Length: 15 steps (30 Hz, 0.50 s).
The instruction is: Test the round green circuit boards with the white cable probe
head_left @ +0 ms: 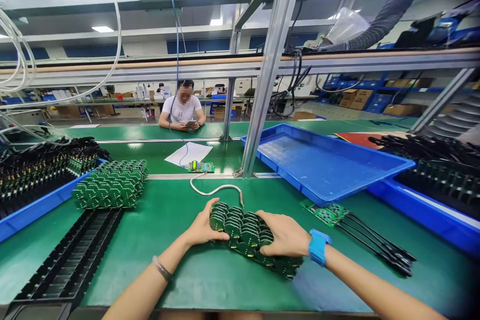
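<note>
A stack of round green circuit boards (242,230) is between my hands, low over the green bench in front of me. My left hand (204,225) grips its left end, thumb at the near side. My right hand (283,235), with a blue band at the wrist, is closed round its right part. Beyond the stack, a white cable (213,191) runs to a small board with a lit display (200,166). At the left, a larger block of similar green boards (112,185) sits at the far end of a black slotted rack (71,255).
A blue tray (326,160) rests tilted at the right, near boards with black leads (375,245). Blue bins (33,205) with black-cabled parts flank the bench. A metal post (268,70) rises ahead. Across the bench sits a person (182,107) holding a phone.
</note>
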Tool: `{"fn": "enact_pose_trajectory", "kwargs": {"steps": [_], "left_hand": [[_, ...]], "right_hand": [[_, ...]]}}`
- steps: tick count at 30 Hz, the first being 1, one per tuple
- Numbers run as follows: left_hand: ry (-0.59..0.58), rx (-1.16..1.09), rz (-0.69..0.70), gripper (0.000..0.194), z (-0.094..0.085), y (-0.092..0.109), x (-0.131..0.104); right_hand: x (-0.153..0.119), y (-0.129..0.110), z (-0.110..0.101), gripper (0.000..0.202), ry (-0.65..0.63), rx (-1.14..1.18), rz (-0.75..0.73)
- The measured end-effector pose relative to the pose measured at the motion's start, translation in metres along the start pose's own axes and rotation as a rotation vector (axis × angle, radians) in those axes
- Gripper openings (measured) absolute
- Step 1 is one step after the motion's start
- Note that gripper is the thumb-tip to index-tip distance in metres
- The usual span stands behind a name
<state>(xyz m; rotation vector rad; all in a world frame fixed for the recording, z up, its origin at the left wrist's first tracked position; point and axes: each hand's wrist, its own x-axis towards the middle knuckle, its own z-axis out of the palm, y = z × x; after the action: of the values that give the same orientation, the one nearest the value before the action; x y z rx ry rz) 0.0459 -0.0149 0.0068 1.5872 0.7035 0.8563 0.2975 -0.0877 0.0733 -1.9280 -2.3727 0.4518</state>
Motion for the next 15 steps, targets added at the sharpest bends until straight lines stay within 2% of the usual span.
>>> {"fn": "enact_pose_trajectory", "kwargs": {"steps": [3, 6, 8, 12, 15], "left_hand": [[0.118, -0.13, -0.093, 0.109, -0.005, 0.002, 0.0], [0.318, -0.272, -0.165, 0.086, -0.012, 0.005, -0.004], [0.448, -0.373, -0.207, 0.076, -0.018, 0.007, -0.009], [0.676, -0.547, -0.305, 0.074, -0.02, 0.009, -0.023], [0.775, -0.618, -0.328, 0.056, -0.004, 0.007, -0.031]], "right_hand": [[0.008, -0.001, -0.003, 0.062, -0.078, 0.364, 0.064], [0.015, -0.004, 0.008, 0.041, -0.255, 0.912, 0.099], [0.02, -0.01, 0.022, 0.037, -0.302, 1.152, 0.156], [0.033, -0.028, 0.051, 0.03, -0.344, 1.433, 0.245], [0.045, -0.043, 0.063, 0.026, -0.343, 1.485, 0.213]]}}
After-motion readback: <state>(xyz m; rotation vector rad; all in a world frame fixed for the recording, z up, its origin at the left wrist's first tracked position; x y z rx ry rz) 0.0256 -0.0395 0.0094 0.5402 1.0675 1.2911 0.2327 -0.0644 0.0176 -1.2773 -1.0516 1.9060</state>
